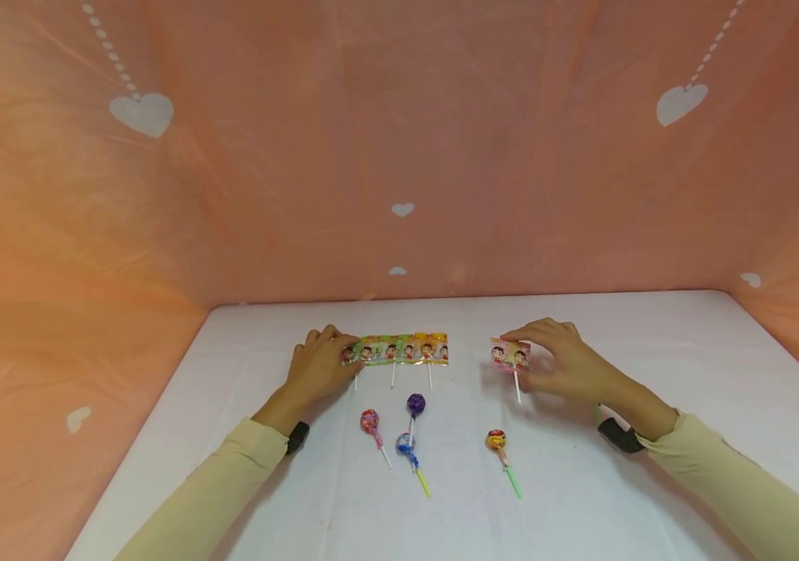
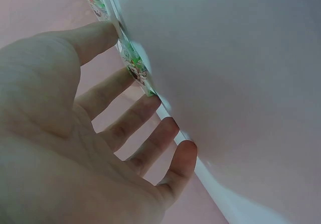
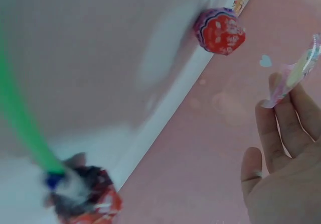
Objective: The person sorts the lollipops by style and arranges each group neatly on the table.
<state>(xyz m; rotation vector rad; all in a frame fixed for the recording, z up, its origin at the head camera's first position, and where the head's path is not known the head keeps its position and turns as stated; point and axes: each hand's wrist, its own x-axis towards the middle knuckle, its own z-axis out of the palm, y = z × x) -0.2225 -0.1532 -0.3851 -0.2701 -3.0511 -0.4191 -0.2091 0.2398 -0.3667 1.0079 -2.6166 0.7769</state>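
Flat packet lollipops stand in a side-by-side row: a green-wrapped lollipop (image 1: 367,352) at the left end, another green one (image 1: 393,348) in the middle and an orange-wrapped one (image 1: 429,348) at the right. My left hand (image 1: 318,365) pinches the left-end packet between thumb and fingers, and green wrapping (image 2: 134,66) shows there in the left wrist view. To the right of the row, my right hand (image 1: 559,360) holds a pink-wrapped flat lollipop (image 1: 510,354) by its edges, white stick pointing down. In the right wrist view its wrapper (image 3: 297,73) rests against the fingertips.
Nearer on the white table (image 1: 343,514) lie round lollipops: a pink one (image 1: 369,421), a purple one (image 1: 416,403), a blue one (image 1: 406,445) and a yellow-red one (image 1: 496,440). A green stick (image 1: 597,413) shows beside the right wrist. Orange cloth (image 1: 399,140) walls the back.
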